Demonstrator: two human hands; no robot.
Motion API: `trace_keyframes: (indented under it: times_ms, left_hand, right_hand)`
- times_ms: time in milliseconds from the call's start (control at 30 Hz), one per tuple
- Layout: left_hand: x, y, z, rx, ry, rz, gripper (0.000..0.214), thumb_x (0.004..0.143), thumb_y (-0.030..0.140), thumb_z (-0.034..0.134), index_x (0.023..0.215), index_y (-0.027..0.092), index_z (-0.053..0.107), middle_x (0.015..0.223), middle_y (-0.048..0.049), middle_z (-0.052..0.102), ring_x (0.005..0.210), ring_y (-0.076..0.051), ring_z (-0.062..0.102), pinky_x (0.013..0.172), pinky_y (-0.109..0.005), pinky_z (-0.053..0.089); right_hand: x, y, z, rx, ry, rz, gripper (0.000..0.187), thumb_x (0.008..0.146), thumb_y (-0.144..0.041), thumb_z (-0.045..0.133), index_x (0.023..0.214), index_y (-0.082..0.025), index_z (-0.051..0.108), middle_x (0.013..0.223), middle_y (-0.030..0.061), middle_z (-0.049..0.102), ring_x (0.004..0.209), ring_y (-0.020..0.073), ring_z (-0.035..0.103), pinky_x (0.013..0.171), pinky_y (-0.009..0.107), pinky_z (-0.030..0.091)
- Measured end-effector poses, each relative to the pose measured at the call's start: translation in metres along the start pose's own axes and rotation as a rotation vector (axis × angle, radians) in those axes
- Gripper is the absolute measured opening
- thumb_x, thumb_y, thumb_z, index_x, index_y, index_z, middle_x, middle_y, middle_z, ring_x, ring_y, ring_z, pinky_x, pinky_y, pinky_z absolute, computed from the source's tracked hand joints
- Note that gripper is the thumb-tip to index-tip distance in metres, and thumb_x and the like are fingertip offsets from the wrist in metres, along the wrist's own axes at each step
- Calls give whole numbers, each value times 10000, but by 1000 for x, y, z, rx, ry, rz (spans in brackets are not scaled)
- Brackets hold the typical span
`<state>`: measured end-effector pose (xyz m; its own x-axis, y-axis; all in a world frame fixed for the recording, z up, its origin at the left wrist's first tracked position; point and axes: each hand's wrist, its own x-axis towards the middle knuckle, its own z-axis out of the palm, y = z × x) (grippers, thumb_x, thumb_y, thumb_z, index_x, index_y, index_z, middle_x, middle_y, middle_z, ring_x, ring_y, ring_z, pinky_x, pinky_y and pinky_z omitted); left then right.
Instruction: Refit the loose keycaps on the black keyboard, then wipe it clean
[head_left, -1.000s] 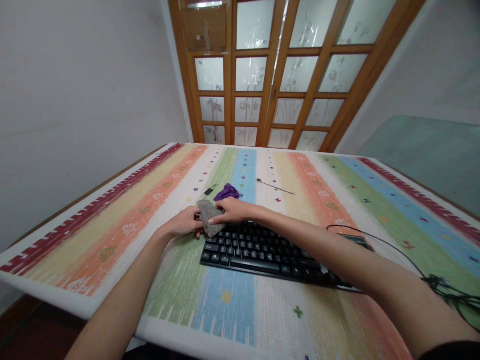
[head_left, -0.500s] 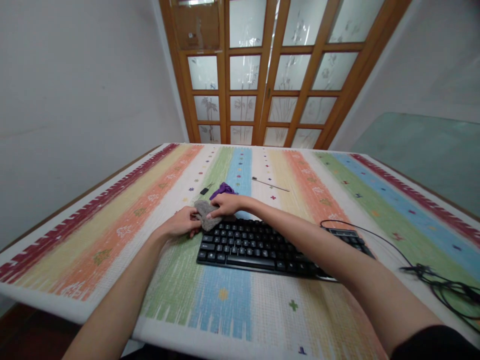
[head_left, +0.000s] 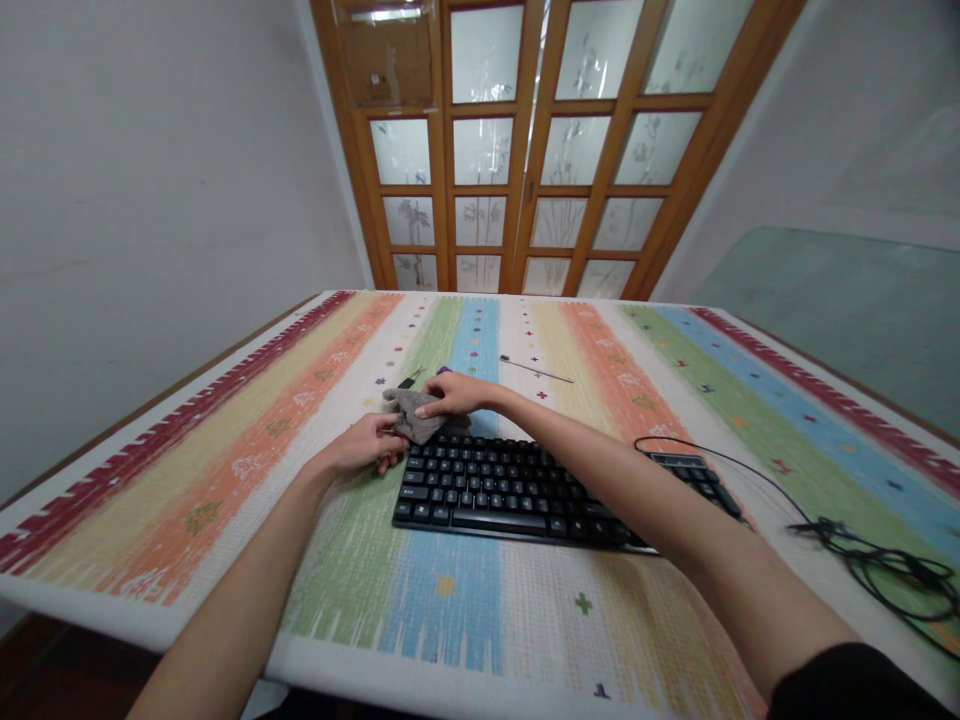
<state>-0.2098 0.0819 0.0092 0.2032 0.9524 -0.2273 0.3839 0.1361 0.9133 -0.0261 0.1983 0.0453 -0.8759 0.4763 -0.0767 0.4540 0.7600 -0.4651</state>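
A black keyboard [head_left: 480,497] lies on the table, its middle and right part crossed by my right forearm. My right hand [head_left: 456,394] is closed on a crumpled grey cloth [head_left: 420,420], pressed at the keyboard's upper left corner. My left hand [head_left: 366,443] grips that same corner from the left side, thumb beside the cloth and the other fingers curled low against the keyboard's edge. Just past my right hand a bit of purple cloth [head_left: 444,370] shows; the rest of it is hidden. Left of it lies a small black object [head_left: 407,383].
A toothbrush [head_left: 536,370] lies beyond my right forearm. The keyboard's black cable [head_left: 889,570] runs right into a loose coil. A striped tablecloth [head_left: 247,470] covers the table, with a wooden glazed door [head_left: 517,190] behind it.
My right hand has shifted slightly up with the grey cloth, which is folded differently. More of the purple cloth is now covered. My left hand has stayed almost in place.
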Motion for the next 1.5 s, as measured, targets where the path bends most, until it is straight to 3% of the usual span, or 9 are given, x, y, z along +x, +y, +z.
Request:
trace_keyframes:
  times_ms: [133,267,333,600,833,933,1067,1300,1500]
  left_hand:
    - [1,1,1,-47,-6,11,147,724,306,557,755,163,572,575,18,560,448,-100,527,391,-201,430]
    - [2,1,2,-48,-9,17,216,731,336,604,841,150,599,625,19,550,510,-111,550,377,-185,422]
    - [3,1,2,-33,-15,16,252,735,350,625,880,145,606,629,26,541,512,-108,546,372,-178,413]
    - [2,2,3,-43,-1,16,307,750,422,664,874,150,593,659,27,542,507,-101,538,358,-176,401]
    - [0,8,6,-30,2,-6,320,749,426,673,898,151,604,664,24,549,509,-101,534,357,-179,403]
    - [0,8,6,-14,12,-15,352,756,437,677,953,151,623,654,27,543,510,-108,538,360,-184,401]
    - [0,7,6,5,11,-7,349,763,467,677,930,166,620,640,34,534,503,-108,538,362,-182,394]
    - [1,7,6,27,18,-27,348,754,475,677,913,173,608,617,43,529,457,-96,511,345,-181,394]
    - [1,7,7,22,36,-16,371,754,470,680,954,161,631,623,35,533,482,-103,524,353,-178,397]
  right_hand:
    - [-14,-2,-9,41,11,-8,293,893,-410,617,889,-119,645,773,2,600,679,122,490,613,234,341]
    - [-25,-6,-2,-112,-148,18,325,852,-450,671,854,-125,661,771,18,625,672,135,504,599,242,338]
    - [-27,-7,4,-162,-167,40,328,879,-450,640,859,-124,671,774,30,638,678,141,513,604,245,342]
    - [-21,-7,13,-198,-80,71,259,891,-361,640,922,-109,690,912,95,700,786,183,583,662,257,362]
    - [-36,-1,-5,-183,59,113,315,938,-337,581,1153,-107,594,1105,127,677,921,206,600,720,254,392]
    - [-48,1,-11,-162,-18,83,307,933,-378,595,1096,-118,612,1054,98,689,866,185,601,691,243,398]
    - [-58,-2,-2,-179,-157,76,244,894,-342,648,1023,-134,647,1030,92,705,861,186,612,688,244,403]
    - [-54,-13,14,-252,-89,159,250,879,-274,625,1046,-93,663,1061,189,696,964,284,627,703,302,407]
    - [-59,-12,16,-243,31,230,282,912,-258,578,1137,-90,598,1117,205,678,978,283,625,727,305,415]
